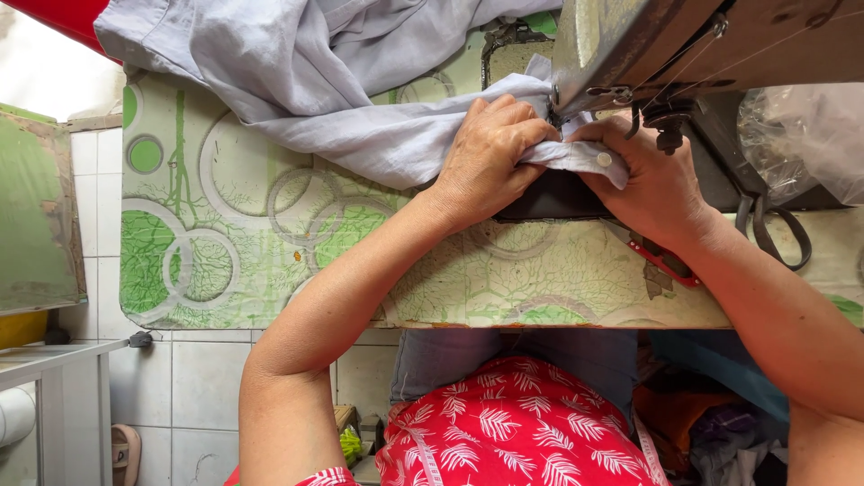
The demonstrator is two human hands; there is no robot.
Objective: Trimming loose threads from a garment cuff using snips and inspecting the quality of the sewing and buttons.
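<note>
Pale grey-blue cotton garment [360,81] trails from 10 o'clock across the green-patterned worktop [225,243] toward the brown sewing machine head [702,40]. Left hand [490,157] is clenched on its bunched fold; right hand [652,184], at 3 o'clock, pinches the buttoned edge under the needle.

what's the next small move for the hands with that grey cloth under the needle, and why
Probably ease the cloth edge a little further under the needle. The left hand bunches the pale grey cloth flat on the machine bed, the right hand pinches the buttoned edge just beside the presser foot, and the edge looks folded but not yet squarely under it.
</note>
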